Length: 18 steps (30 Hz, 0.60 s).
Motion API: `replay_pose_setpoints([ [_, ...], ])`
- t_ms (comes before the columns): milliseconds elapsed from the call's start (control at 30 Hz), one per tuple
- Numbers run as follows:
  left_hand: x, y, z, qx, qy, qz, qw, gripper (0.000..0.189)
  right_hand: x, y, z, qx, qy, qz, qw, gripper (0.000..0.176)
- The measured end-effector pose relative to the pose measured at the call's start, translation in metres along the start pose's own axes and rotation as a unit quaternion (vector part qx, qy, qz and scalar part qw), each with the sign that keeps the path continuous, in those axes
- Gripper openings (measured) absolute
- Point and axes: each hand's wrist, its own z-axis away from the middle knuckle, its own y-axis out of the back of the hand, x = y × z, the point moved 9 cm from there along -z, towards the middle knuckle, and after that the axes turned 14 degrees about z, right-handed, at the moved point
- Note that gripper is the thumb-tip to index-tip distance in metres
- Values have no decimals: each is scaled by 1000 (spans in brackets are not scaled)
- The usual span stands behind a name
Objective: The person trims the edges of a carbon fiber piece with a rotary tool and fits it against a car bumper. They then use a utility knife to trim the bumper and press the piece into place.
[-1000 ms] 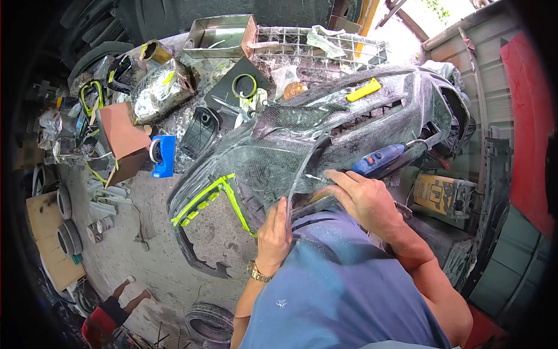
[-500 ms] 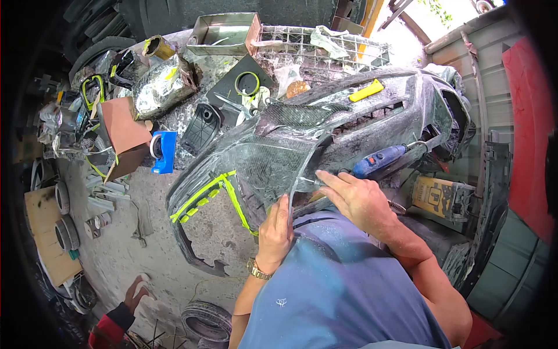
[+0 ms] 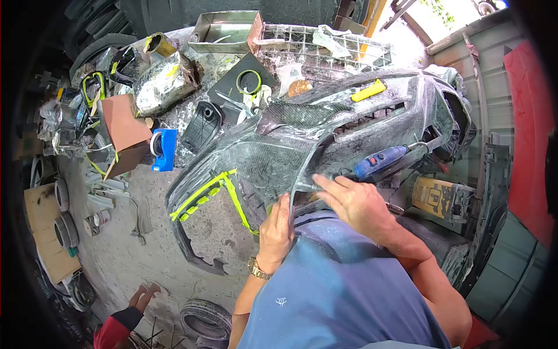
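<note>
Yellow-green tape [image 3: 224,178] marks the dusty bumper [image 3: 273,160] ahead. Left hand [image 3: 276,231]: grip closed on its rim [image 3: 298,181]. Right hand [image 3: 359,205]: grip partly curled; contents indeterminable. Caution: this hand's knock could dislodge the nearby blue power tool [image 3: 381,161].

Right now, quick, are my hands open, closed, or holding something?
Left hand: closed on the edge of the dark panel.
Right hand: its grip is hidden; open or closed cannot be told.
</note>
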Motion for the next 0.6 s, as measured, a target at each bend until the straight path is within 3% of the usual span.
replay_pose_setpoints([
  [133,-1,0,1,7,-5,5,1000,54,0,-4,0,-21,-2,0,1000,34],
  [233,0,0,1,8,-8,6,1000,55,10,-2,-2,22,-26,-11,999,34],
  [433,-2,0,1,0,12,11,1000,55,-6,-7,3,-36,1,-18,999,33],
  [600,-2,1,1,16,1,19,1000,51,6,-9,0,11,-18,-41,999,33],
])
